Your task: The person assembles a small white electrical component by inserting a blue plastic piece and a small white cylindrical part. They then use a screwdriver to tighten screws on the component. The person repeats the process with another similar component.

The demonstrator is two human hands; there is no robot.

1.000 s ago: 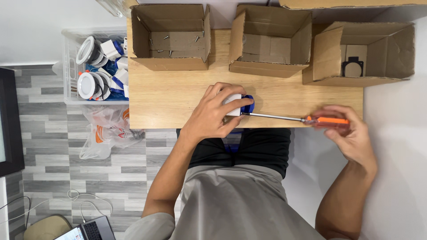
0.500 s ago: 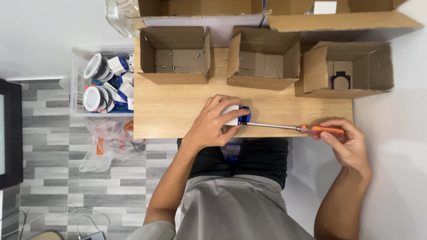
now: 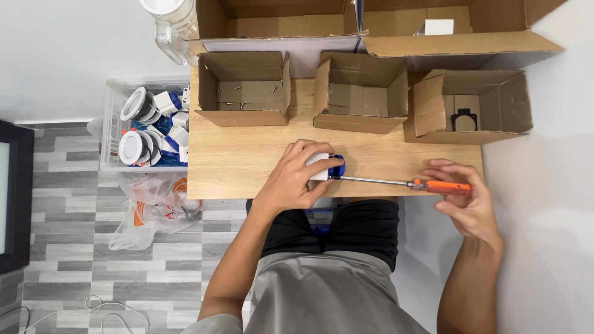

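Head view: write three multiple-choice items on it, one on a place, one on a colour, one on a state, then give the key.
1. Where do the loose screws lie?
A. in the left cardboard box
B. in the middle box
C. on the floor

2. What colour is the screwdriver handle?
A. green
B. orange
C. black

3. How is the small white and blue part held?
A. lying free on the table
B. gripped by the left hand
C. dropped in the crate

Key:
1 A, the screws lie in the left cardboard box.
2 B, the screwdriver in the right hand has an orange handle.
3 B, the left hand wraps the white and blue part on the table.
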